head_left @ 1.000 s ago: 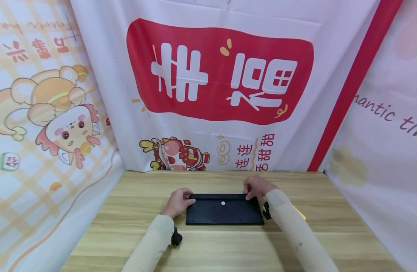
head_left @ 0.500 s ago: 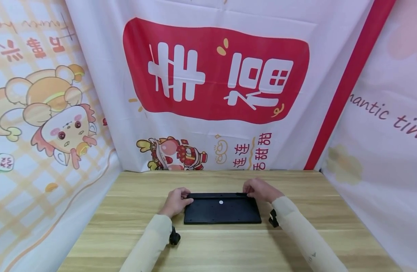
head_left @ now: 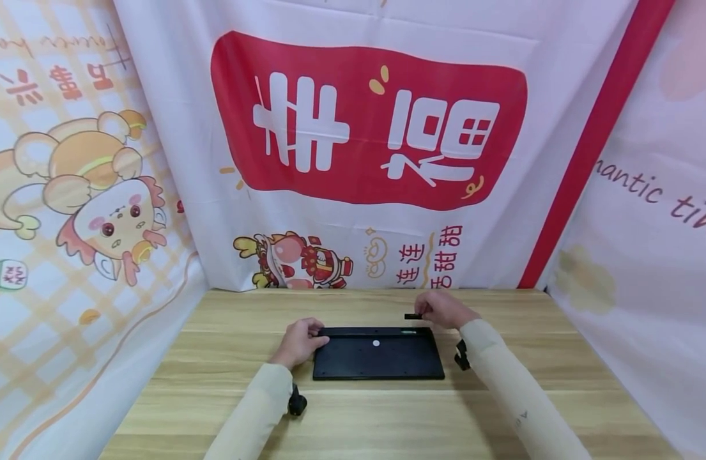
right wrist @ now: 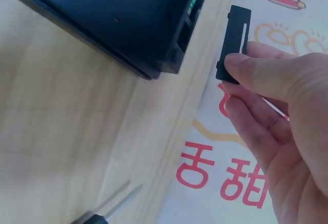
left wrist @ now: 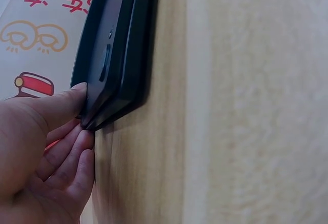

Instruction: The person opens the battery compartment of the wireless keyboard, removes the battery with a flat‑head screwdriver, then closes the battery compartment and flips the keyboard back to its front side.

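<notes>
A black keyboard (head_left: pixel 378 364) lies underside up on the wooden table, a small white round sticker near its far edge. My left hand (head_left: pixel 298 343) holds its far left corner, thumb on top and fingers below, as the left wrist view shows. In that keyboard's far right part, a narrow battery slot stands uncovered, with a green battery (head_left: pixel 408 331) visible inside. Just beyond the slot, my right hand (head_left: pixel 443 309) pinches a small black battery cover (right wrist: pixel 237 37) between thumb and fingers, apart from the keyboard.
A screwdriver (right wrist: pixel 124 202) with a dark handle lies on the table (head_left: pixel 353 415) in the right wrist view, only partly in frame. A printed cloth (head_left: pixel 364 160) hangs behind the table's far edge, with more cloth at both sides.
My right hand has lifted the battery cover off the keyboard and moved it slightly away, baring the slot with the green battery. My left hand keeps its hold on the corner.
</notes>
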`<state>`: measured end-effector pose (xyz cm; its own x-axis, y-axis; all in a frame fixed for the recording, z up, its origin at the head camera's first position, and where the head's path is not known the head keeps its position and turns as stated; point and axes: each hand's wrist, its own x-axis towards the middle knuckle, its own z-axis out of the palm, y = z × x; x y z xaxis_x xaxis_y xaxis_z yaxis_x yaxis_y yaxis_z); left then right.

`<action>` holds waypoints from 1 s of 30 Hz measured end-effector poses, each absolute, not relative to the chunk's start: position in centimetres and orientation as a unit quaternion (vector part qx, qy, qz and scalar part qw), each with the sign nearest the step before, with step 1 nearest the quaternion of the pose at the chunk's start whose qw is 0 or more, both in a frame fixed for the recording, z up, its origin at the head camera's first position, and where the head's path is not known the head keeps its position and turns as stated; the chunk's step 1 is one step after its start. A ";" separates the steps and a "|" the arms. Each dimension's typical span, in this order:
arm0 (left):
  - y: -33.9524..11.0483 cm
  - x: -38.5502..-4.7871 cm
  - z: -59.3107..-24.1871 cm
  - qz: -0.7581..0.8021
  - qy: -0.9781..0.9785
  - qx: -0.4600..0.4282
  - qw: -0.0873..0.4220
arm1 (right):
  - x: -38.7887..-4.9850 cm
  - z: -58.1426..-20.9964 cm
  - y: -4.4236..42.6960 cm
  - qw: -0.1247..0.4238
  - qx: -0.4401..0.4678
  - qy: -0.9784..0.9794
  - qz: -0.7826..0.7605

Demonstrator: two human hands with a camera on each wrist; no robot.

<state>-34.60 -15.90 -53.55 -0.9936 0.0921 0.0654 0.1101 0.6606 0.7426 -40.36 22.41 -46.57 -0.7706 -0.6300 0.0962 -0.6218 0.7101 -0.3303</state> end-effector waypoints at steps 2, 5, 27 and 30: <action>-15.9 -34.5 -53.5 -0.411 -0.910 -0.054 0.009 | -40.7 -46.3 22.4 0.013 -0.332 0.927 -0.175; -15.9 -34.6 -53.5 -0.411 -0.910 -0.055 0.010 | -41.2 -46.4 22.3 0.011 -0.326 0.929 -0.176; -16.0 -34.9 -54.1 -0.417 -0.907 -0.061 0.014 | -43.7 -50.7 22.2 0.064 -0.266 0.941 -0.200; -16.0 -34.9 -54.0 -0.420 -0.906 -0.058 0.014 | -43.7 -50.9 22.2 0.064 -0.266 0.940 -0.202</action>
<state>-34.85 -15.99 -53.98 -0.9928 0.0938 0.0750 0.1179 0.6410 0.7584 -43.74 22.22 -50.93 -0.8501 -0.5264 -0.0122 -0.4751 0.7767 -0.4135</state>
